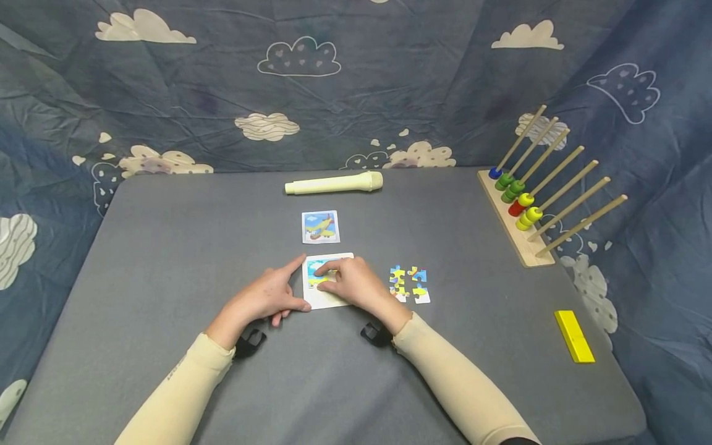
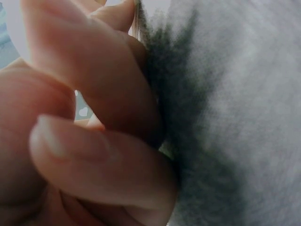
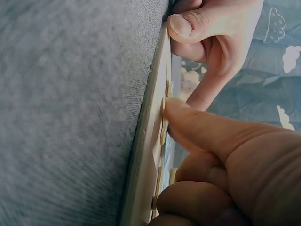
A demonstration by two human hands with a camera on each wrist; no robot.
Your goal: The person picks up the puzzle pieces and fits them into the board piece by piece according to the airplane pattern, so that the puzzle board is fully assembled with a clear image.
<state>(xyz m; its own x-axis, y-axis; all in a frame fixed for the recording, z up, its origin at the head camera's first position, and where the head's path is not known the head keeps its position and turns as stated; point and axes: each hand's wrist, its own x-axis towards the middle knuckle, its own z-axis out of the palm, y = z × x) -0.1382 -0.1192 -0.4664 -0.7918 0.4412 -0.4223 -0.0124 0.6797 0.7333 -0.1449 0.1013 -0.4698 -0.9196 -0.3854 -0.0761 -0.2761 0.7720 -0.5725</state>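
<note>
Cloud-print fabric (image 1: 345, 99) hangs behind a gray table (image 1: 167, 247); your left hand (image 1: 264, 299), thumb and index finger spread, touches the central jigsaw tray (image 1: 327, 301) at left; your right hand (image 1: 357, 284) curves over its puzzle pieces (image 1: 313, 267), pinching or pressing unclear. Loose pieces (image 1: 421, 293) lie right, an airplane card (image 1: 321, 227) beyond.

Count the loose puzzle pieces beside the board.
4, right of the board: upper-left piece, upper-right piece, lower-left piece, lower-right piece; the right hand may hide others.

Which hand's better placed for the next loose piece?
Probably the right hand: it's nearer the loose puzzle pieces, while the left hand touches the left edge of the puzzle board.
</note>
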